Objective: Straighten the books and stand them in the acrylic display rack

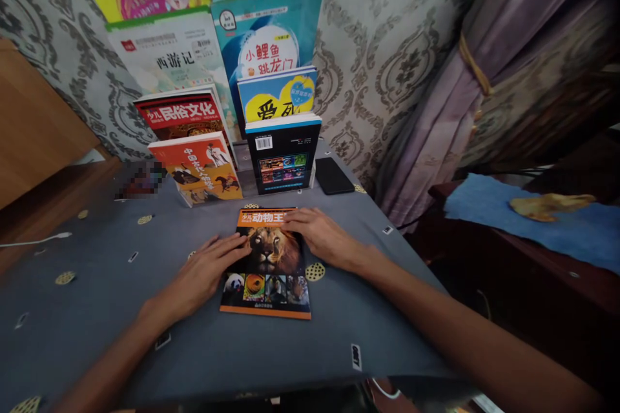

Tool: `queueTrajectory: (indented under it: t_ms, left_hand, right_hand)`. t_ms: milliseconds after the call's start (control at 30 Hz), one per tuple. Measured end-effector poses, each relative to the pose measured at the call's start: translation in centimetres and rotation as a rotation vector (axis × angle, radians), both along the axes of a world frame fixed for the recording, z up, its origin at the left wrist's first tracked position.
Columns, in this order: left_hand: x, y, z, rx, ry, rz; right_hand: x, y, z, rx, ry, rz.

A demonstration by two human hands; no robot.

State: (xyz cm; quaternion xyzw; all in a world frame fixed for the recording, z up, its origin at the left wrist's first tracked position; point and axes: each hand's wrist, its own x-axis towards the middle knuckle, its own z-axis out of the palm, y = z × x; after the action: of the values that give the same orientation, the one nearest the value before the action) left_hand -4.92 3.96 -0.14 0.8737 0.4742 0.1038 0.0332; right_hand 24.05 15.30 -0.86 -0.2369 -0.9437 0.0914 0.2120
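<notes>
Currently both hands flat, fingers loosely together: left hand (pixel 206 274) on lion book (pixel 268 262) left edge, right hand (pixel 322 235) at its top-right corner; best keep pressure even so it doesn't skew on the cloth (pixel 97 310).

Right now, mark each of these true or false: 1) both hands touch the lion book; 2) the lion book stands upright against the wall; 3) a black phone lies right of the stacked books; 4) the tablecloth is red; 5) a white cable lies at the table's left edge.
1) True: the left hand and right hand both rest on the lion book.
2) False: it lies flat on the table, cover up.
3) True: the black phone lies flat beside the displayed books.
4) False: the cloth is grey-blue with small round gold patches.
5) True: the white cable runs in from the left.
</notes>
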Motion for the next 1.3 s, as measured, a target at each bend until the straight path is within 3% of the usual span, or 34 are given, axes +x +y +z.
queueTrajectory:
  t_ms: [233, 433, 633, 767, 933, 1100, 1300]
  left_hand:
    - [0.7, 3.3, -1.1, 0.115, -0.086, 0.074]
    - [0.8, 4.0, -1.9, 0.118, -0.121, 0.102]
    - [0.5, 3.9, -1.4, 0.063, -0.041, 0.150]
    - [0.6, 4.4, 0.2, 0.043, 0.126, 0.158]
    - [4.6, 3.3, 2.2, 0.110, 0.214, 0.203]
    - [9.9, 0.4, 2.4, 0.151, 0.256, 0.204]
    - [11.2, -0.3, 2.6, 0.181, 0.345, 0.211]
  right_hand:
    - [-3.9, -1.7, -0.6, 0.049, 0.010, 0.130]
    - [-0.4, 0.7, -1.4, -0.052, 0.054, -0.180]
    - [1.1, 1.2, -0.6, -0.172, 0.164, -0.208]
    - [0.8, 0.6, 0.5, -0.386, 0.226, -0.282]
    - [0.8, 0.3, 0.8, -0.525, 0.276, -0.240]
    - [0.9, 0.3, 0.7, -0.584, 0.300, -0.203]
    - [0.8, 0.0, 0.9, -0.588, 0.318, -0.193]
